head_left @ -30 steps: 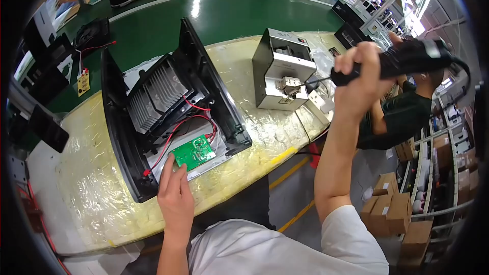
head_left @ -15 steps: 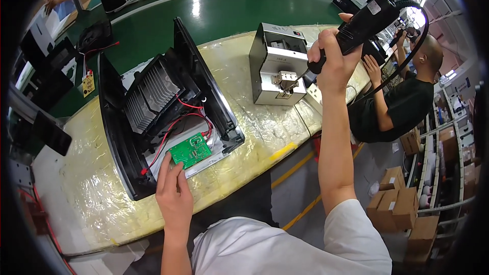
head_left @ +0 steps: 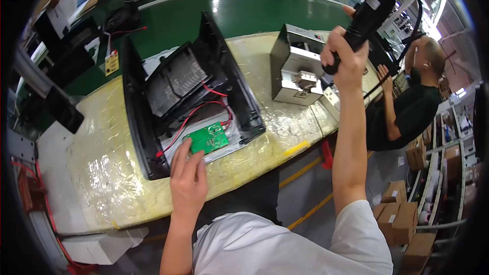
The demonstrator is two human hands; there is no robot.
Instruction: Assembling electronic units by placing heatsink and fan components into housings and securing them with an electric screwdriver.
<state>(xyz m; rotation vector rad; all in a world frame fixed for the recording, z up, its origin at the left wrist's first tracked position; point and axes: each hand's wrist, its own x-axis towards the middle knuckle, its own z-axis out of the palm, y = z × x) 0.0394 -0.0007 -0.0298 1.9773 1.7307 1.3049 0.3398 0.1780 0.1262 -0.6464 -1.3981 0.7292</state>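
Left hand (head_left: 188,186): fingers being held slightly apart, tips being rested on the near-left edge of the green circuit board (head_left: 210,138). Whether that edge is being pinched or only pressed can't be told. Right hand (head_left: 349,61): being kept wrapped around the black corded electric screwdriver (head_left: 369,18), raised to the far right.

Change over the last second: driver is being tipped steeper and carried left, closer over the metal box that looks like a screw feeder (head_left: 286,69). Bit can't be made out clearly now, so contact isn't being claimed. Board contact is being kept on the left throughout. Reads as the tool being worked at the feeder while the board is only being steadied.

Board is lying just beyond the left fingertips, well left of and nearer than the right hand, at the near end of the open black housing (head_left: 140,142). Red wires (head_left: 191,114) are being run from it toward the finned heat sink (head_left: 175,84) at the far side.

Further out: a small yellow board (head_left: 112,64) is lying far left; a co-worker in a dark top (head_left: 412,102) is being seen on the right.
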